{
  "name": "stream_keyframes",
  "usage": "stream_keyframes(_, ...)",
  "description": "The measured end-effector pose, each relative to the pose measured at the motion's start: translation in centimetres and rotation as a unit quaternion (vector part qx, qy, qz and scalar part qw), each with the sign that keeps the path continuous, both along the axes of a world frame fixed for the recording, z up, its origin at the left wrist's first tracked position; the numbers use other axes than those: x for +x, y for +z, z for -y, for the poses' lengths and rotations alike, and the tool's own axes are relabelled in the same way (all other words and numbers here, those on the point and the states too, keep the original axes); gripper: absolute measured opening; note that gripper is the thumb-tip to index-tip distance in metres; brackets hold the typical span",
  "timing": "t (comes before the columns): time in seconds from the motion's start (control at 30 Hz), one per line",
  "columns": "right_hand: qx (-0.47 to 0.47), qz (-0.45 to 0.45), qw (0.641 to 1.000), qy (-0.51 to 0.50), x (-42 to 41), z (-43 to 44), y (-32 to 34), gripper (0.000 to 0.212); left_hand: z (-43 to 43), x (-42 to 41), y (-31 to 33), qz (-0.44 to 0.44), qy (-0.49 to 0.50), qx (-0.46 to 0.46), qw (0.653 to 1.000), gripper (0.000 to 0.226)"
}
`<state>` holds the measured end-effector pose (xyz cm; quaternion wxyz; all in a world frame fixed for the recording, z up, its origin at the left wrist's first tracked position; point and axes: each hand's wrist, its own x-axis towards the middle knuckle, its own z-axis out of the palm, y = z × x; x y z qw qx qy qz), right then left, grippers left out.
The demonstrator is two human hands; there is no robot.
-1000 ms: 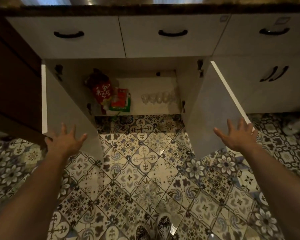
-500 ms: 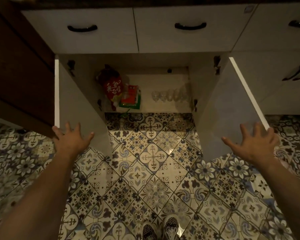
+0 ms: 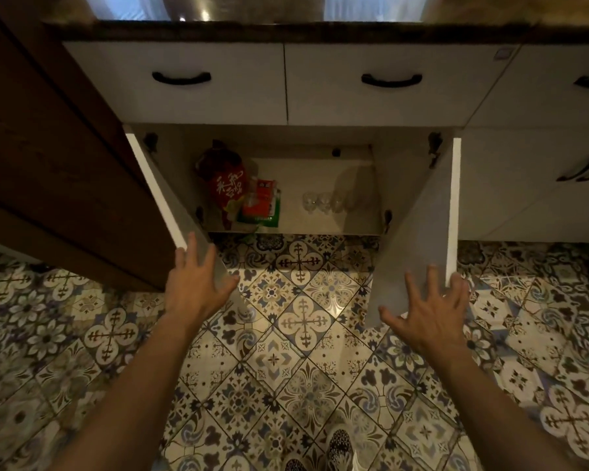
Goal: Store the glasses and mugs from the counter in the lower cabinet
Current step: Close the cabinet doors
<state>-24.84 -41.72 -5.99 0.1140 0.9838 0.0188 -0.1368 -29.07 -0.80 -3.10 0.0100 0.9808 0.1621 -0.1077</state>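
now swinging inward compared with a second ago: left door (image 3: 170, 195), with the left hand (image 3: 198, 283) pressing its lower front corner, fingers spread, grip wide open and holding nothing, only pushing flat against the panel. sitting inside the lower cabinet (image 3: 320, 215), left to right: a red bag (image 3: 227, 186), a red-and-green packet (image 3: 261, 205), then a row of clear glasses (image 3: 334, 202) on the shelf floor toward the right side; hard telling any mugs among them in the dim light. closing in from the other side: right door (image 3: 419, 239), now standing nearly edge-on where earlier angling well outward, with the right hand (image 3: 429, 311) splayed on its lower edge, likewise open and empty. both hands sitting closer together than half a second ago. reading, as a judgement, as the final step: glassware already stored, doors being shut. showing along the top, only the worktop (image 3: 286, 28) edge, too little for telling whether anything remains there.
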Motion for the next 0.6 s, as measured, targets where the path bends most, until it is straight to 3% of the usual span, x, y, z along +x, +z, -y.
stream_keyframes(0.1, 0.032, 0.007, 0.999, 0.031, 0.2, -2.8, -0.1, 0.102, 0.6, 1.0, 0.1, 0.017, -0.005, -0.048, 0.999, 0.097)
stream_keyframes(0.3, 0.072, 0.019, 0.994, 0.083, 2.0, -7.2, -0.6, 0.090, 1.5, 4.2, 0.2, 0.022, -0.082, -0.017, 0.996, 0.089)
stream_keyframes(0.6, 0.140, 0.039, 0.979, 0.145, 5.4, -11.2, -1.9, 0.083, 3.9, 10.3, 0.0, 0.055, -0.081, -0.045, 0.994, 0.078)
